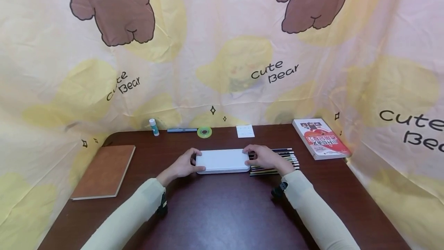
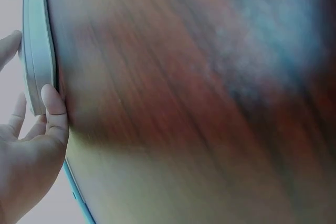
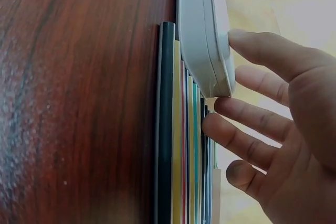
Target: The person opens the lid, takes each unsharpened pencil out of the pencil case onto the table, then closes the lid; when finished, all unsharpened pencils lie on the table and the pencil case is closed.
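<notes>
A closed white pencil case (image 1: 222,160) lies flat on the table, long side facing me. My left hand (image 1: 184,163) grips its left end, thumb at the near corner and fingers at the far one. In the left wrist view, the thumb lies along the rounded end of the case (image 2: 39,40). At the other end my right hand (image 1: 264,158) holds the case between thumb and fingers. The right wrist view shows that thumb against the lid edge, with the other fingers loosely bent. A row of pencils (image 3: 178,129) lies beside the case's right end, partly under my right hand.
Along the back edge are a glue stick (image 1: 154,127), a blue pen (image 1: 182,130), a green tape roll (image 1: 204,132) and a white paper note (image 1: 245,131). A brown notebook (image 1: 104,171) lies left, a red-and-white book (image 1: 320,138) right. Printed curtains (image 1: 222,49) surround the table.
</notes>
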A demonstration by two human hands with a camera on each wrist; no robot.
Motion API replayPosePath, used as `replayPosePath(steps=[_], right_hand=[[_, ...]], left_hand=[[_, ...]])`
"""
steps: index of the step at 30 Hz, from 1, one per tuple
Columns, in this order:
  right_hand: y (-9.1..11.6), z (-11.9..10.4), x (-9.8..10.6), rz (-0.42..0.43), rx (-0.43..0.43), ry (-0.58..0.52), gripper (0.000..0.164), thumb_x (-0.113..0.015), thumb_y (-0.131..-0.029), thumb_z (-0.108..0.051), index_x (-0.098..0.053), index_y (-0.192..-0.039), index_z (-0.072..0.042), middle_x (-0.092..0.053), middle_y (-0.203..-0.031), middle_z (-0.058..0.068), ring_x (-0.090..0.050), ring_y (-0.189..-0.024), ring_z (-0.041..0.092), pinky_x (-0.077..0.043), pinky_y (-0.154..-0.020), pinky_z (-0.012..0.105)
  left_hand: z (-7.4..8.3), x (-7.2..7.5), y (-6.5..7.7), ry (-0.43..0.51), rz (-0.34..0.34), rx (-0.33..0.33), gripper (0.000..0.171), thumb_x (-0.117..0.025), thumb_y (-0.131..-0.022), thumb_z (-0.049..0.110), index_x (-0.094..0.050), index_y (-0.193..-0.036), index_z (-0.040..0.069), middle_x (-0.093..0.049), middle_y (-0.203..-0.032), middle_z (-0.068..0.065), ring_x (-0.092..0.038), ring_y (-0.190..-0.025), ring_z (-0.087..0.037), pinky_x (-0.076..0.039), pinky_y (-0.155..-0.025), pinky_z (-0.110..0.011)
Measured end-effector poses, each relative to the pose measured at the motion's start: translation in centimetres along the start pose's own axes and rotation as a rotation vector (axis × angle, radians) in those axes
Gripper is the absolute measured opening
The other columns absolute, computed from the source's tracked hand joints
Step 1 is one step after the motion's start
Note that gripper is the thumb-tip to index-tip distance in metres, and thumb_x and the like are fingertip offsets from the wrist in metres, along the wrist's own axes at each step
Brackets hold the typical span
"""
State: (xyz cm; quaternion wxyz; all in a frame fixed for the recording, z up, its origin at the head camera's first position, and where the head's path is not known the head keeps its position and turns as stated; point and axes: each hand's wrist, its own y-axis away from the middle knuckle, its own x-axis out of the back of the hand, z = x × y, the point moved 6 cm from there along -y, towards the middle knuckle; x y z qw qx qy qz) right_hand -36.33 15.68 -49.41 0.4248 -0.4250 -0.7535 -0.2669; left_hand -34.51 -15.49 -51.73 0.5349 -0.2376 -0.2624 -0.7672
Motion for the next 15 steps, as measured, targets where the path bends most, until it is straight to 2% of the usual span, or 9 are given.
replayPosePath(steps=[4, 8, 12, 15], right_hand=[[0.1, 0.2, 0.0, -0.008, -0.004, -0.004, 0.046, -0.076, -0.088, -0.037, -0.062, -0.129, -0.020, -0.066, -0.126, 0.004, -0.056, -0.082, 0.012, -0.047, -0.078, 0.032], [0.4, 0.4, 0.5, 0.008, 0.007, -0.027, 0.042, -0.073, -0.091, -0.034, -0.062, -0.129, -0.019, -0.067, -0.126, 0.004, -0.062, -0.097, 0.018, -0.050, -0.085, 0.036], [0.6, 1.1, 1.9, 0.043, 0.016, -0.026, 0.037, -0.068, -0.095, -0.029, -0.063, -0.129, -0.015, -0.069, -0.124, 0.005, -0.064, -0.109, 0.023, -0.052, -0.092, 0.042], [1.0, 1.9, 3.5, 0.060, -0.013, -0.010, 0.035, -0.066, -0.097, -0.029, -0.064, -0.128, -0.014, -0.070, -0.123, 0.005, -0.064, -0.111, 0.024, -0.051, -0.095, 0.045]], left_hand=[[-0.1, 0.0, -0.1, -0.020, -0.001, -0.010, 0.060, -0.083, -0.080, 0.043, -0.052, -0.126, 0.021, -0.056, -0.110, -0.004, -0.057, -0.085, -0.018, -0.049, -0.071, -0.030], [-0.2, 0.2, 0.2, -0.016, -0.009, -0.023, 0.059, -0.079, -0.083, 0.044, -0.051, -0.131, 0.023, -0.059, -0.114, -0.003, -0.060, -0.087, -0.017, -0.052, -0.074, -0.030], [-0.2, 0.9, 0.4, 0.012, 0.014, -0.040, 0.054, -0.071, -0.092, 0.038, -0.051, -0.139, 0.019, -0.062, -0.128, -0.006, -0.063, -0.090, -0.015, -0.055, -0.075, -0.032], [-0.4, 2.0, 0.6, 0.000, 0.055, -0.032, 0.044, -0.067, -0.096, 0.033, -0.056, -0.136, 0.016, -0.065, -0.126, -0.006, -0.064, -0.087, -0.015, -0.055, -0.073, -0.031]])
